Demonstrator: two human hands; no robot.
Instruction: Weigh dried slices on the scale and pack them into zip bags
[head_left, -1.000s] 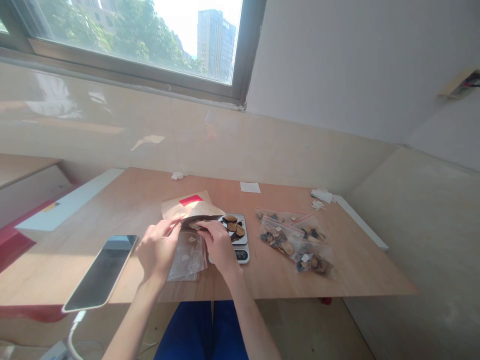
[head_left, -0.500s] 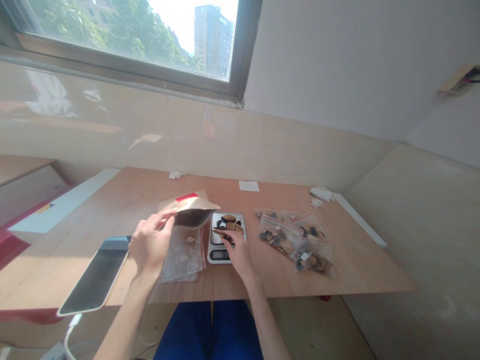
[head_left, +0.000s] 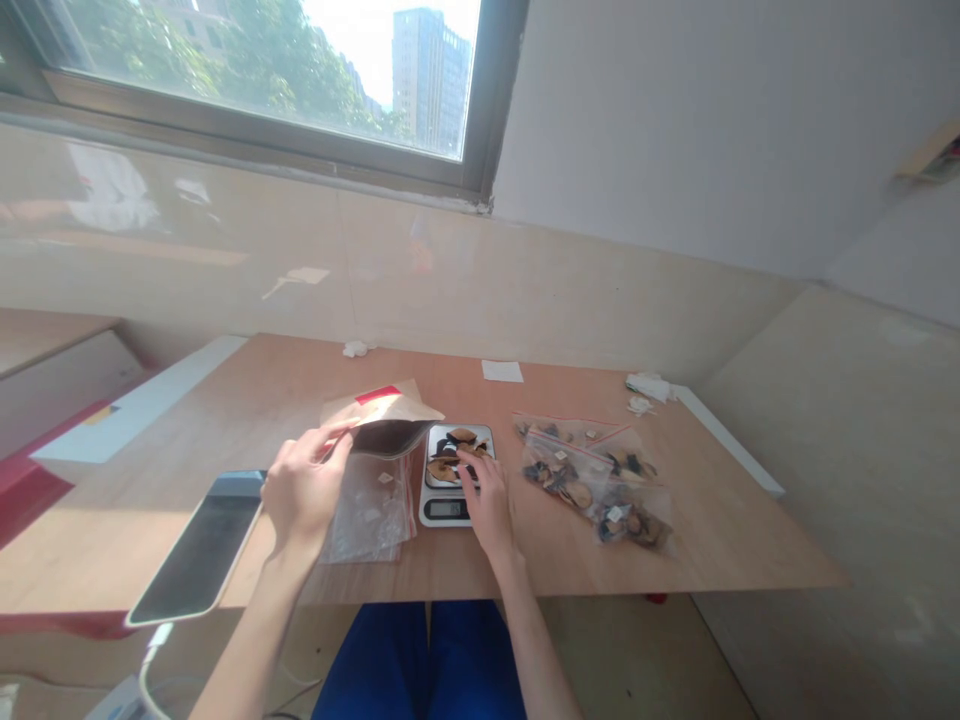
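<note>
My left hand [head_left: 306, 488] is closed on the edge of a brown kraft paper bag [head_left: 405, 402] with a red patch, whose dark mouth gapes toward the scale. Just right of the bag, a small white digital scale [head_left: 433, 522] stands on the table, its display lit but too small to read. Dried brown and black slices [head_left: 442, 469] lie heaped on its tray. Over the heap's right side is my right hand [head_left: 489, 500], thumb and fingers apart, fingertips at the slices. Flat clear zip bags [head_left: 367, 520] lie below the paper bag.
Several zip bags of dried slices [head_left: 566, 480] lie right of the scale. A phone [head_left: 199, 550] with a white cable [head_left: 146, 665] rests at the left front edge. White paper [head_left: 502, 371] and crumpled tissue [head_left: 355, 349] sit toward the wall, more paper [head_left: 649, 388] at the back right.
My right hand has let go of a dried slice, which now lies on the left of the scale's tray. The hand has shifted slightly right. My left hand still holds the bag.
</note>
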